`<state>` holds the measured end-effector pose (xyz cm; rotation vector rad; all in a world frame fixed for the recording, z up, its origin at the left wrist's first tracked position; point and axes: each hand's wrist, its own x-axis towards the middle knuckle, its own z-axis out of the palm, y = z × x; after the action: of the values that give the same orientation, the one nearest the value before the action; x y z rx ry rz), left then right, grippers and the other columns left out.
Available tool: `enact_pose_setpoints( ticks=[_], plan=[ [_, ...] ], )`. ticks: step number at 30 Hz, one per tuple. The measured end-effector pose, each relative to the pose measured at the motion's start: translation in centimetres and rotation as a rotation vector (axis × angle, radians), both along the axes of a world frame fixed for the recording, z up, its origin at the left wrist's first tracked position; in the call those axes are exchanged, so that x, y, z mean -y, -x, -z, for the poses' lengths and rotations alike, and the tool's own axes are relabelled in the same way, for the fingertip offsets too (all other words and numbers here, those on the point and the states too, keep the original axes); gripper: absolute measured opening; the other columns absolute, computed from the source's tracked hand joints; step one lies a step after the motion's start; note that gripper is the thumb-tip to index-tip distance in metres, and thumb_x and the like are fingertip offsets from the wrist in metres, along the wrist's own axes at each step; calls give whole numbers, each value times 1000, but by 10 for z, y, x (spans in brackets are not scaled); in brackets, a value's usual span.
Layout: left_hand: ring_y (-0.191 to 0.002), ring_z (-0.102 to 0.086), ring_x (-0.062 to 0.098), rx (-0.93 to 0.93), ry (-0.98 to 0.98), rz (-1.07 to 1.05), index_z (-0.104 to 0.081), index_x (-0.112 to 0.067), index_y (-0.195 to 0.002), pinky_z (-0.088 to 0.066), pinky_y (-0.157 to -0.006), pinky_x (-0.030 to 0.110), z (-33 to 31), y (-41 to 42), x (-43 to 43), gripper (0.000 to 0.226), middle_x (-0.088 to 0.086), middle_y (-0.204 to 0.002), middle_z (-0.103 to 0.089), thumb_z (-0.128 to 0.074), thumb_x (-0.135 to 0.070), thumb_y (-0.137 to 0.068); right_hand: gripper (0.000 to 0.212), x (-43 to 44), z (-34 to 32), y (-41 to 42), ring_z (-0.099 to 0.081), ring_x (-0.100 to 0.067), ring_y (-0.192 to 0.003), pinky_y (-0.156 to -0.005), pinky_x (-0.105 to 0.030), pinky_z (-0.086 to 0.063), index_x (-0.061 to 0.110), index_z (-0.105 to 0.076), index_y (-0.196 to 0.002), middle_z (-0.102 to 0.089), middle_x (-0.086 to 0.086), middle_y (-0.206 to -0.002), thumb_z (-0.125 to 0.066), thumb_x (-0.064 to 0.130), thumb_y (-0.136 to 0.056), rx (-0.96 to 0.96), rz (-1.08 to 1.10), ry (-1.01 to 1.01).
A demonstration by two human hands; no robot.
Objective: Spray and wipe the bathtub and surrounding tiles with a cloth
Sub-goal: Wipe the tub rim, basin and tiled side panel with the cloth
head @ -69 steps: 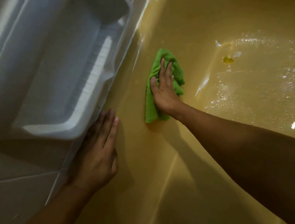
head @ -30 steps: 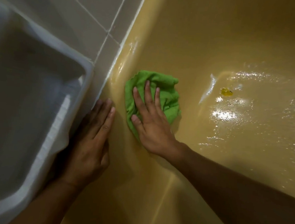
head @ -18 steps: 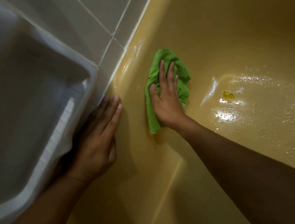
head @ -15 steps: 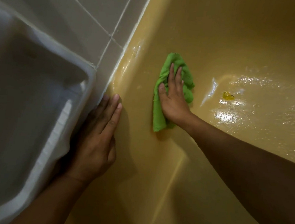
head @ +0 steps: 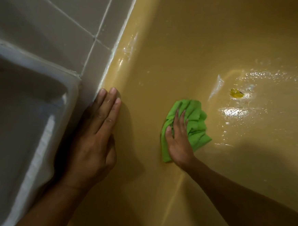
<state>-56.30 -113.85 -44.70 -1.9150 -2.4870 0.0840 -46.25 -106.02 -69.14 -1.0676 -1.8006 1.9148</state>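
nearest, the left hand (head: 92,140) lies flat on the rim of the bathtub (head: 167,52), fingers straight and holding nothing, probably bracing the lean. further in, on the bathtub's inner wall, the right hand (head: 178,143) presses the green cloth (head: 195,123) under spread, unclenched fingers, so it rubs a broad patch. beyond, a yellow scrap (head: 236,93) sits on the bathtub's wet floor. tiles (head: 63,17) meet the bathtub's rim.

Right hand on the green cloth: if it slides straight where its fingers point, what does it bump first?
Probably nothing: ahead of the right hand and its green cloth lies only bare bathtub wall. The yellow blob sits off to the right.
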Motion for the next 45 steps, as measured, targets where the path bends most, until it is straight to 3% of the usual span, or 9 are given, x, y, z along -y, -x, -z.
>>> enact_pose_setpoints(
  ticks=[4,11,16,22,27,32,38,43,45],
  plan=[
    [-158,-12,26,26,0,-12,-30,-1,-157,-19,-126,49,0,1,-7,80,5,-170,-19,-43,9,-79,65,8,-42,-3,29,-18,-151,-125,-51,-4,47,17,-154,31,18,-162,-28,47,-107,-81,-91,-176],
    [-158,-12,29,47,9,-16,-31,0,-156,-19,-126,51,1,4,-22,78,5,-170,-18,-44,8,-79,67,-72,-100,25,30,-21,-151,-117,-71,-17,46,15,-156,31,16,-163,-30,47,-105,-133,-111,-400],
    [-158,-12,29,32,38,-34,-30,-2,-157,-19,-125,52,0,4,-30,77,4,-171,-15,-41,1,-81,68,-140,-119,44,32,-23,-150,-119,-69,-13,47,16,-155,34,20,-160,-31,47,-106,-126,-72,-393],
    [-158,-12,30,35,23,-36,-31,-1,-156,-9,-128,41,-2,3,-48,77,6,-170,-17,-43,0,-81,66,-197,-119,54,29,-27,-150,-121,-65,-5,51,17,-153,35,21,-160,-30,49,-107,-135,-31,-315],
    [-158,-12,32,46,22,-31,-32,-1,-156,-12,-127,46,-1,5,-57,78,7,-170,-19,-45,-1,-79,63,-223,-102,60,26,-27,-151,-124,-60,-1,50,16,-155,30,17,-163,-26,51,-107,-103,11,-262],
    [-158,-12,32,20,38,-18,-33,0,-155,-10,-128,42,-1,10,-70,75,10,-169,-21,-40,-9,-81,62,-240,-71,58,24,-28,-152,-125,-54,2,42,12,-158,28,8,-165,-25,47,-109,-63,39,-227],
    [-158,-12,32,-22,43,-6,-32,1,-156,-11,-128,42,-1,11,-85,79,12,-169,-21,-42,-7,-77,63,-234,-3,44,22,-28,-152,-126,-53,3,37,13,-159,28,0,-166,-26,43,-109,51,19,-132],
    [-157,-13,31,-62,31,10,-33,1,-155,-14,-127,46,0,14,-98,85,12,-168,-22,-51,2,-72,68,-204,55,13,16,-28,-154,-122,-64,-4,47,21,-153,31,10,-164,-23,58,-103,186,-130,-334],
    [-158,-13,31,-76,33,18,-32,1,-155,-15,-127,46,0,16,-104,86,12,-168,-22,-52,2,-72,71,-199,64,4,17,-27,-154,-118,-65,-6,43,21,-155,32,12,-163,-25,58,-104,239,-217,-448]
  ],
)
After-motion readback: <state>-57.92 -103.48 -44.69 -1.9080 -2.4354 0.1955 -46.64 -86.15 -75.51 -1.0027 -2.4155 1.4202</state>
